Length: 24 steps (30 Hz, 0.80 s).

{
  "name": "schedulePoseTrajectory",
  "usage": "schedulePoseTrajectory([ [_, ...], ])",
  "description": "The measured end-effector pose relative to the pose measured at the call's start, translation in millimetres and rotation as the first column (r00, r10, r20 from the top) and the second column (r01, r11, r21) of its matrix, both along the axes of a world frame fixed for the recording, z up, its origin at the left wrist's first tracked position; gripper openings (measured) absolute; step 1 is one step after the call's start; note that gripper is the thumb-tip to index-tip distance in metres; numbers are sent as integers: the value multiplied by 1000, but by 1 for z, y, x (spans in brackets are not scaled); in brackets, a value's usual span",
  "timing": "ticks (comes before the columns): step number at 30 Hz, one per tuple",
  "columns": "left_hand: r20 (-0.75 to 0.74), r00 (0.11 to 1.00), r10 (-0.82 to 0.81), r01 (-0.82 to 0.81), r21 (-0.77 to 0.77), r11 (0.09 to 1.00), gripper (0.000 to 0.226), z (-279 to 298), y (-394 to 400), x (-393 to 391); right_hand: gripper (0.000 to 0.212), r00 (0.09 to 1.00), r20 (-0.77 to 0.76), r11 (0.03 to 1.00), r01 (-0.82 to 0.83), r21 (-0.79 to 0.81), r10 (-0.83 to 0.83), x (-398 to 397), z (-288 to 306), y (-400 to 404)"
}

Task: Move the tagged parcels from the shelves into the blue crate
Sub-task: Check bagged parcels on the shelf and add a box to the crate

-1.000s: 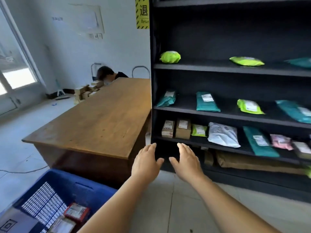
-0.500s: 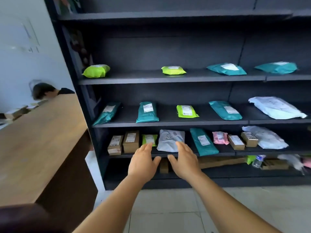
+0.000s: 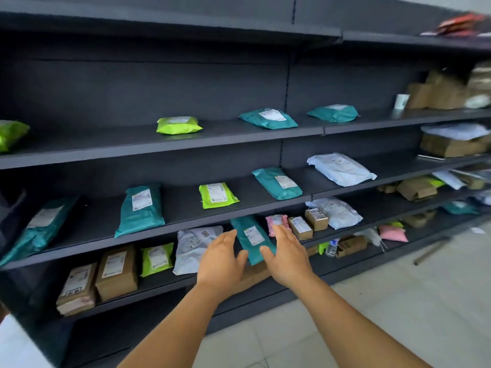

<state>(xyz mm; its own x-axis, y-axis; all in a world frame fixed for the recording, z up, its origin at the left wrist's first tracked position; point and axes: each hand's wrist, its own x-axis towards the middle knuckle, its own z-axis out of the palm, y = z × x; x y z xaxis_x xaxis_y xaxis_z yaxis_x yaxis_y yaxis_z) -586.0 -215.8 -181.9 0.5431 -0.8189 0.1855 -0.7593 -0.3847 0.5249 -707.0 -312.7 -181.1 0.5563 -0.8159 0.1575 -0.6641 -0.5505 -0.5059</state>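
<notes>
Between left hand [image 3: 221, 257] and right hand [image 3: 288, 254], both spread and empty: teal parcel [image 3: 251, 237], long axis running away from them, equally near.

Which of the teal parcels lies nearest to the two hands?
The long teal parcel on the lower shelf, seen between the left hand and right hand. The other teal parcels lie on higher shelves or far right.
</notes>
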Motion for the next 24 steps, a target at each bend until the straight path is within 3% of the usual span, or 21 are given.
schedulePoseTrajectory([
  [7, 38, 991, -131, 130, 38, 991, 62, -1, -104, 27, 61, 989, 23, 989, 144, 18, -144, 4, 0, -85],
  [16, 14, 954, -298, 297, 62, 953, 56, -20, -217, -2, 62, 958, 26, 956, 284, 70, -286, -29, -20, -179],
  [20, -6, 952, -307, 307, 60, 950, 55, -29, -282, -25, 55, 950, 39, 950, 307, 63, -309, -52, -27, -239],
  [24, -19, 962, -272, 273, 68, 960, 59, -31, -351, -52, 63, 954, 29, 948, 294, 119, -299, -77, -29, -310],
])
